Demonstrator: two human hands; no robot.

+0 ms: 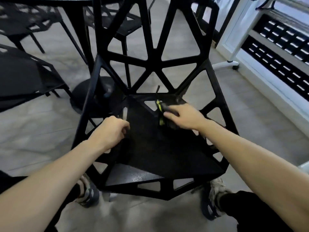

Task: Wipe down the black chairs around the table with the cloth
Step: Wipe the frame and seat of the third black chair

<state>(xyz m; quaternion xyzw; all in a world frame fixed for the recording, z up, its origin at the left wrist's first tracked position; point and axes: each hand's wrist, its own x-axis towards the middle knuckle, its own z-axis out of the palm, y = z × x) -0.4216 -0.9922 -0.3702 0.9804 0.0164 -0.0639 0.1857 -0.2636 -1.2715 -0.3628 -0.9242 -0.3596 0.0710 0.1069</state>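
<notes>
Far out beyond the left hand [111,131], toward the upper left, two more black chairs [26,76] stand beside a table with a round black pedestal base [93,94], which sits just above and a little left of that hand on the grey tiled floor [33,124].

The left hand lies at the left side of the nearest black chair's seat [150,148], its fingers curled inward; whether they grip the seat's rim or merely rest against it cannot be told. Below that hand's forearm a foot in a grey shoe [87,192] shows under the seat's front edge.

Between the two hands stretches the solid dark panel of the seat, and above them rises the chair's backrest [150,52], an open frame of triangular cut-outs through which the floor shows.

The right hand [185,117] is near the back right of the seat, palm down, fingers pressed onto a dark cloth [170,114] with a yellow-green edge. The cloth lies on the seat under and just left of that hand's fingers; blur hides how tightly they hold it. A thin dark strap or loop sticks up just above the cloth.

Below the right forearm a second shoe [215,191] shows. Well beyond the right hand, up and to the right, stand a white frame on castors [234,62] and a dark slatted panel [280,52] along the wall.
</notes>
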